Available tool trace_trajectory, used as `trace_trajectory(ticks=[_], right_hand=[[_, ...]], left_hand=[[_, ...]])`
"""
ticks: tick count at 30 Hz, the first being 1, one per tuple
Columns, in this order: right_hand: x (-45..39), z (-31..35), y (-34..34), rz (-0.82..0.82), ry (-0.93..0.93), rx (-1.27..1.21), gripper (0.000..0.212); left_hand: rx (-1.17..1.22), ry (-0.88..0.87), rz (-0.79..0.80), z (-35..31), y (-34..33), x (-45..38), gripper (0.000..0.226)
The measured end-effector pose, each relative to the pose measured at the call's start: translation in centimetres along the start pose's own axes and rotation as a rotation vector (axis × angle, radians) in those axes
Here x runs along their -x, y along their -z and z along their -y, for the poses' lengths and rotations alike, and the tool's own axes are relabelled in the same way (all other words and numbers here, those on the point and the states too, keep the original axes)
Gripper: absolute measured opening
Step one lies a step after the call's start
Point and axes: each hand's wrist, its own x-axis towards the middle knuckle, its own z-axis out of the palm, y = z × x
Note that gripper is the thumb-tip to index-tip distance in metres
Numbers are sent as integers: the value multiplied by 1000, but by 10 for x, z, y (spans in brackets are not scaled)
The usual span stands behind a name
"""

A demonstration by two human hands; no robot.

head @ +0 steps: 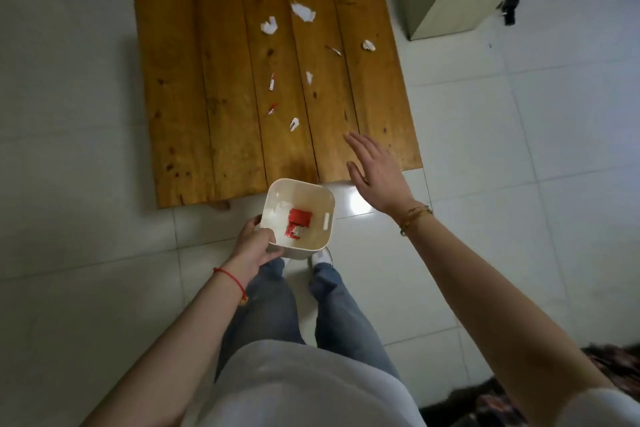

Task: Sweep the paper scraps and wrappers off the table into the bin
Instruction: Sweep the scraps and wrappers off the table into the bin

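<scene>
The left hand (258,246) grips the near left corner of a small white bin (322,204), fingers curled round its rim, and holds it just below the near edge of the wooden bench (180,80). Inside the bin lies a red wrapper (298,222) with a little white paper beside it, so some of the rubbish appears to be cleared already. The right hand (374,173) is spread flat, fingers straight and holding nothing, over the near right part of the bench close to its edge.

Most of the job looks still to do. White paper scraps (269,25) and thin red-and-white wrapper bits (272,81) lie scattered over the middle and far half of the bench, well apart from one another and from the bin. The nearest scrap (294,123) sits left of the right hand's fingertips. As I judge it, the hand must reach further out and drag the pieces toward the bin's mouth
</scene>
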Motion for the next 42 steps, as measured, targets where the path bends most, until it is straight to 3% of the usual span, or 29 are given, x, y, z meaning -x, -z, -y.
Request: trace_trajectory(ticks=[15, 24, 35, 42], right_hand=[[-152, -43, -103, 183, 291, 64, 59], [-203, -41, -146, 207, 336, 86, 61], [-170, -43, -173, 278, 456, 26, 61], [-95, -45, -191, 445, 675, 48, 61]], left_hand=[[163, 113, -137, 64, -44, -108, 61], [254, 103, -183, 62, -41, -151, 63], [340, 89, -181, 44, -40, -165, 60], [338, 95, -173, 35, -40, -161, 59]])
